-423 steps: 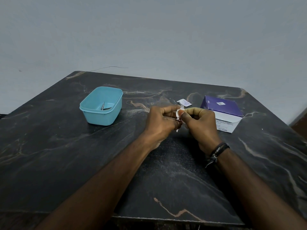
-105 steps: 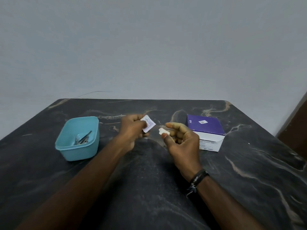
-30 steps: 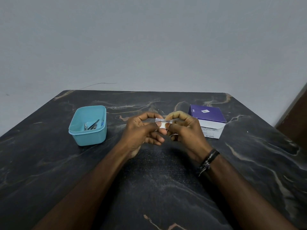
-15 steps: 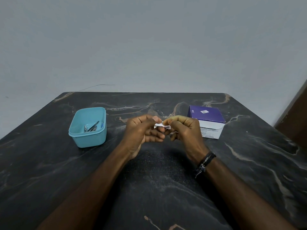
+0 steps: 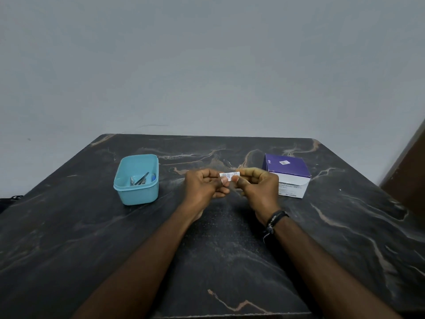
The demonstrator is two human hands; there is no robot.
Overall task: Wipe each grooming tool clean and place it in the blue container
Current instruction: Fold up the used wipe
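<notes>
Both hands meet above the middle of the dark marble table (image 5: 220,249). My left hand (image 5: 204,187) and my right hand (image 5: 257,187) pinch a small white printed wipe packet (image 5: 229,174) between thumbs and fingers, one at each end. The blue container (image 5: 128,192) stands to the left of my hands, apart from them. Inside it lie metal grooming tools (image 5: 140,180); how many I cannot tell.
A purple and white wipe box (image 5: 287,173) stands just right of my right hand. A grey wall rises behind the table's far edge. A dark brown surface shows at the far right.
The packet, crumpled between my fingertips half a second ago, is now held out flat. My hands stay in the same spot. Earlier, my left hand held the packet alone and my right a folded white wipe.
</notes>
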